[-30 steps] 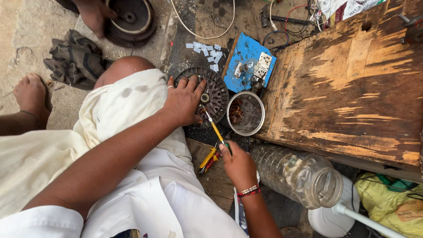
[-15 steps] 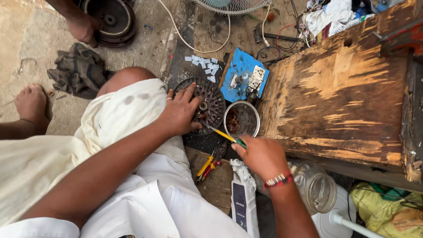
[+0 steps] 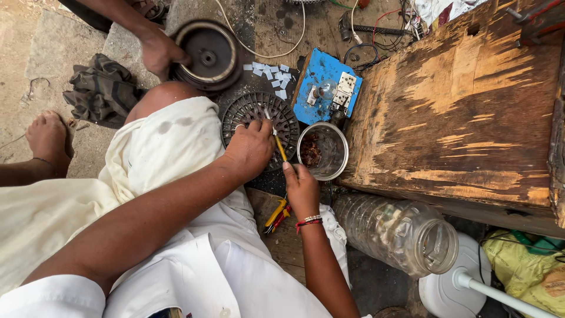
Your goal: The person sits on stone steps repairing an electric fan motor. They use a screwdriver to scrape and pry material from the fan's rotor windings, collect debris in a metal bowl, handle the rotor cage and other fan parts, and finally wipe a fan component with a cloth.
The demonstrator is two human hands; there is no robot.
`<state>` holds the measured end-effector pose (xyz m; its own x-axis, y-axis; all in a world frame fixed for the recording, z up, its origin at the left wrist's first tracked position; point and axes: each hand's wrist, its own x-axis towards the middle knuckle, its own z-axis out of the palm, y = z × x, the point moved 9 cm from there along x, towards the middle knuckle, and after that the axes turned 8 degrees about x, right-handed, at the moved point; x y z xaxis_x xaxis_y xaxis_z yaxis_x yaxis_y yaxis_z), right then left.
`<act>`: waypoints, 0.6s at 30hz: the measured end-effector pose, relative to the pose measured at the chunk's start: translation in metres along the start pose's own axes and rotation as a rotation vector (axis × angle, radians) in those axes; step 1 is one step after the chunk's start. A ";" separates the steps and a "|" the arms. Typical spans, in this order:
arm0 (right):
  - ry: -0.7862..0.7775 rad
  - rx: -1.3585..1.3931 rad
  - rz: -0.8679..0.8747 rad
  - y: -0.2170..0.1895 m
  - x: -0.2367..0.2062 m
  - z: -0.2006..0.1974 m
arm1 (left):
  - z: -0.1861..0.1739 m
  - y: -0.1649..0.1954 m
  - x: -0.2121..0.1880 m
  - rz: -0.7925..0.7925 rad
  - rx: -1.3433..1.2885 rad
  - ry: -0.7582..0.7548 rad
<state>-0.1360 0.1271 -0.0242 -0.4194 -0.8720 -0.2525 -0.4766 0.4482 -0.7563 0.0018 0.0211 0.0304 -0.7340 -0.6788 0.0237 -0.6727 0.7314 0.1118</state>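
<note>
Left hand (image 3: 252,148) presses down on the round slotted stator (image 3: 259,121), fingers spread over its lower edge. Right hand (image 3: 300,187) is clamped on a yellow screwdriver (image 3: 279,144), tip resting on the stator's face. Stator lies on the floor by the knee, just left of a steel bowl (image 3: 323,151) (brownish bits inside). Blue board (image 3: 327,88) with white switches sits above the bowl; white paper scraps (image 3: 272,73) beside it. Worn wooden box (image 3: 459,112) on the right. Clear plastic jar (image 3: 400,229) lies on its side below. Another person's hand (image 3: 158,53) grips a dark round cover (image 3: 206,54). Pliers (image 3: 276,215) under the right wrist.
</note>
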 end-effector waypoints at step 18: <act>0.027 -0.286 -0.030 -0.014 -0.007 0.010 | -0.078 -0.071 -0.022 -0.210 -0.479 0.516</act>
<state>-0.1185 0.1250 -0.0177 -0.4201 -0.8820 -0.2134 -0.6859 0.4626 -0.5617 0.0726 -0.0212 0.0992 -0.3772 -0.8326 0.4056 -0.5930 0.5535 0.5848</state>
